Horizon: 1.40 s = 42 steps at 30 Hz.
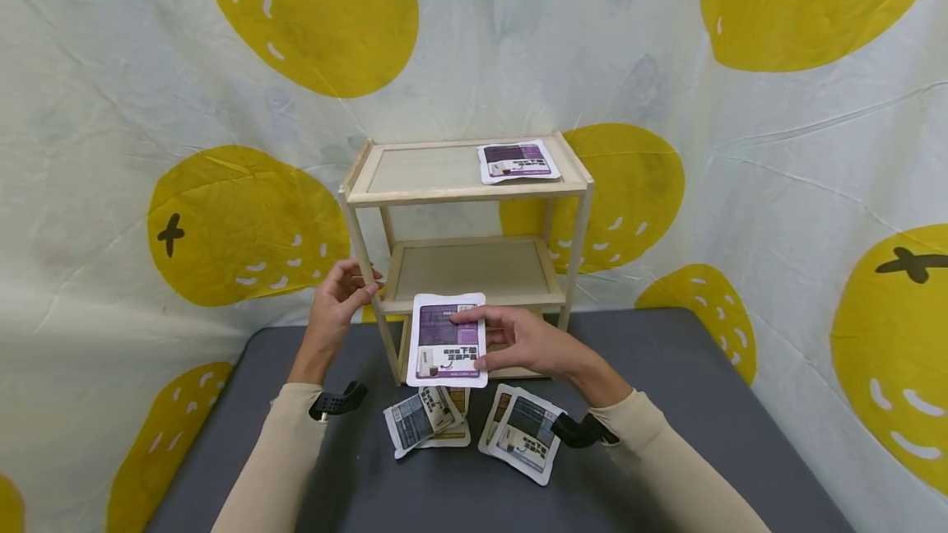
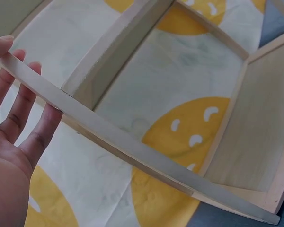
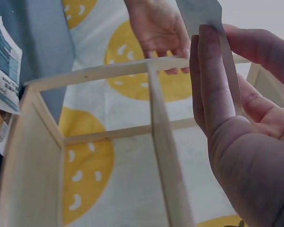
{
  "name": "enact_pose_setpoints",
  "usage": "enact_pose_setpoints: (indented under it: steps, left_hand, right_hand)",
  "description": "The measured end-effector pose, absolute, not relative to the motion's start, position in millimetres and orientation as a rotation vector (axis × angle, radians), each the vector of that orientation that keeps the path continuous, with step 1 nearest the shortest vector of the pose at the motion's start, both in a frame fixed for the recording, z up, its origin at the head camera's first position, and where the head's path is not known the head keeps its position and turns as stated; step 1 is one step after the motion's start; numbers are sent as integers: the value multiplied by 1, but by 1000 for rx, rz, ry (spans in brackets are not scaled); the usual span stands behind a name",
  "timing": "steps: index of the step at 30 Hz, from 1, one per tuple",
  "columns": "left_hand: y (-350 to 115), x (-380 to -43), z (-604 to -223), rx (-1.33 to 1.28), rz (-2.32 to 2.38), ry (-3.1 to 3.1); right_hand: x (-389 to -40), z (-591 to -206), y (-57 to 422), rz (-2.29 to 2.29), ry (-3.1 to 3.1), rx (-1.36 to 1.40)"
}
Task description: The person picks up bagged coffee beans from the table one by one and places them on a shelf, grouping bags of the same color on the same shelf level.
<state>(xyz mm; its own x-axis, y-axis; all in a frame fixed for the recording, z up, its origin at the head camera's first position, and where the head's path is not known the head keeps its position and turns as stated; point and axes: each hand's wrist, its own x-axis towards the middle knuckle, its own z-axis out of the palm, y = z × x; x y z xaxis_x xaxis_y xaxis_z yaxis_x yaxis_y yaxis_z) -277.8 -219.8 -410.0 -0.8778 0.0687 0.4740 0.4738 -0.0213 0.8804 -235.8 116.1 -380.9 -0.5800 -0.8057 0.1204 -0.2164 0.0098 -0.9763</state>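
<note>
My right hand (image 1: 529, 341) pinches a flat white packet with a purple printed panel (image 1: 447, 336), thumb on its front. It overlaps the front of the rack's middle shelf in the head view. Seen edge-on in the right wrist view, the packet (image 3: 231, 71) runs between thumb and fingers. My left hand (image 1: 335, 311) holds the left front post of a light wooden three-tier rack (image 1: 474, 197). The left wrist view shows thumb and fingertips around that post (image 2: 109, 127). Another purple-and-white packet (image 1: 518, 161) lies on the right side of the top shelf.
Before the rack, on the dark grey table (image 1: 348, 484), lie two small groups of packets: a grey-blue one (image 1: 418, 422) over an orange-brown one at left, and a grey-blue one (image 1: 526, 434) over a brown one at right. A fruit-patterned cloth (image 1: 459, 39) hangs behind.
</note>
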Motion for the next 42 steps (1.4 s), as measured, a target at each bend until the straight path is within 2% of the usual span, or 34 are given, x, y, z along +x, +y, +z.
enact_pose_setpoints:
  steps: [42]
  left_hand:
    - [-221, -279, -412, -583, -1969, -1961]
  right_hand:
    - [-249, -283, 116, -1662, 1964, -1136]
